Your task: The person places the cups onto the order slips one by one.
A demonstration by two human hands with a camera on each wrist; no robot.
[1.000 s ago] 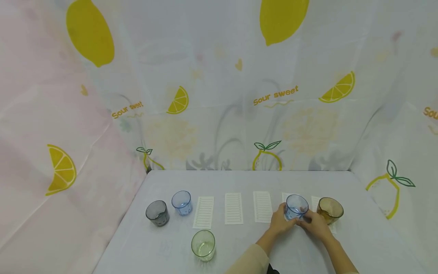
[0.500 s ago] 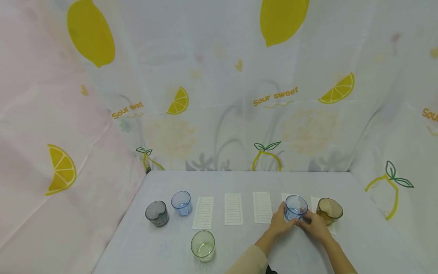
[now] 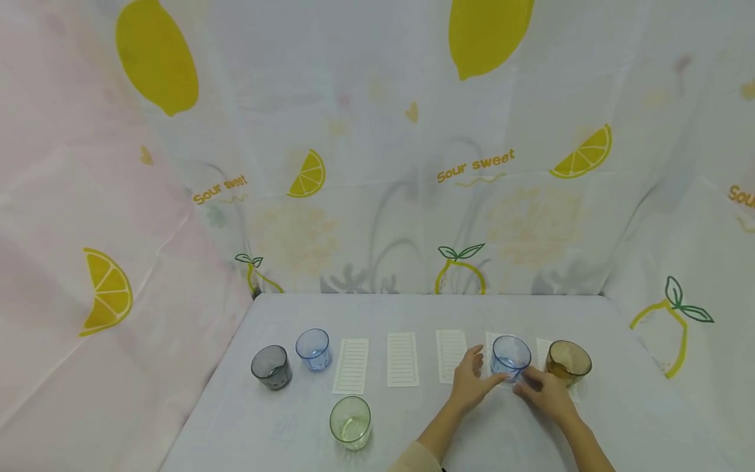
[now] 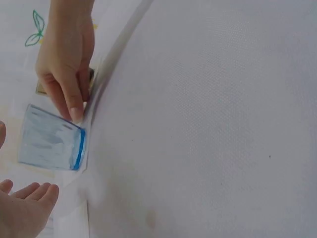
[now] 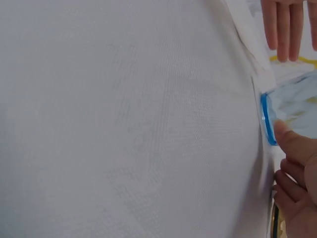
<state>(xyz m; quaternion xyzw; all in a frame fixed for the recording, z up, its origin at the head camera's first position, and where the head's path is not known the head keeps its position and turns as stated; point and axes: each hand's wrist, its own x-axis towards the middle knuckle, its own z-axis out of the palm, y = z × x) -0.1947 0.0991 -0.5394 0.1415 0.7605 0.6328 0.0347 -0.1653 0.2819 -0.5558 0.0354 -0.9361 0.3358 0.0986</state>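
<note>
A clear blue glass cup stands upright on a lined paper card at the right of the table. My left hand is spread beside it on the left, its fingers away from the glass wall and the thumb pointing toward the base. In the left wrist view a gap shows between that hand and the blue cup. My right hand is at the cup's right, fingers loosely bent, with thumb and fingertip close to its lower side. Just behind that hand, an amber glass cup stands on another card.
Further left stand a grey glass cup, a second blue glass cup and, nearer the front, a green glass cup. Lined paper cards lie in a row across the table. A lemon-print cloth hangs behind.
My left hand has let go of the blue cup and moved back to the left, fingers spread. The right hand has eased slightly off the glass. The cup stays in place.
</note>
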